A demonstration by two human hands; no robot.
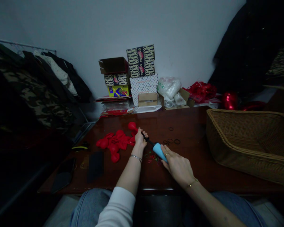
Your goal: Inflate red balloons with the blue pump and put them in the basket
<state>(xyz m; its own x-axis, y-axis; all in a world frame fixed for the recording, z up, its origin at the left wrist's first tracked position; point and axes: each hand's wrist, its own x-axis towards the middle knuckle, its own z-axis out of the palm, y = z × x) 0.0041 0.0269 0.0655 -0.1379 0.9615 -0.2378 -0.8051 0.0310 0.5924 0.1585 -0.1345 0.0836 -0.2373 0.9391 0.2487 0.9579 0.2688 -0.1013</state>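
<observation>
My left hand [140,137] is closed around the neck of a red balloon [132,126] and pinches it onto the black nozzle of a hand pump. The pump's blue barrel [159,150] slants toward me, and my right hand [178,166] is closed on its near end. A pile of flat red balloons [113,143] lies on the dark wooden table [194,124], just left of my left hand. Small coloured rubber bands [152,157] are scattered under the pump.
A large wicker basket [248,143] fills the right side of the table. Stacked patterned boxes [141,74], plastic bags and red foil [202,90] line the far edge. Dark rings [174,141] lie mid-table. Black flat items [95,165] sit near left. Clothes hang at left.
</observation>
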